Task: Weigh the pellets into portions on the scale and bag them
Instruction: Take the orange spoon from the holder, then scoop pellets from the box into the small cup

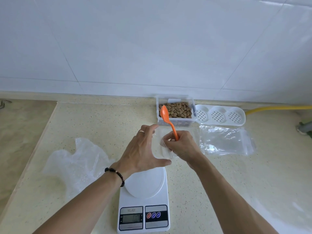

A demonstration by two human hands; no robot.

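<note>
A white digital scale (pixel 143 202) stands at the counter's front edge, its round platform bare where I can see it. Above its far end my right hand (pixel 181 146) grips an orange spoon (pixel 166 115) by the handle, together with a small clear bag (pixel 164 152). The spoon's bowl points up over a clear tub of brown pellets (pixel 177 110) at the wall. My left hand (pixel 143 151) is spread open beside the bag, fingers straight, thumb under it.
A stack of clear zip bags (pixel 226 141) lies right of my hands. A white three-hole tray (pixel 219 115) sits beside the tub. Crumpled clear plastic (pixel 76 164) lies on the left. A yellow hose (pixel 278 108) runs along the wall at right.
</note>
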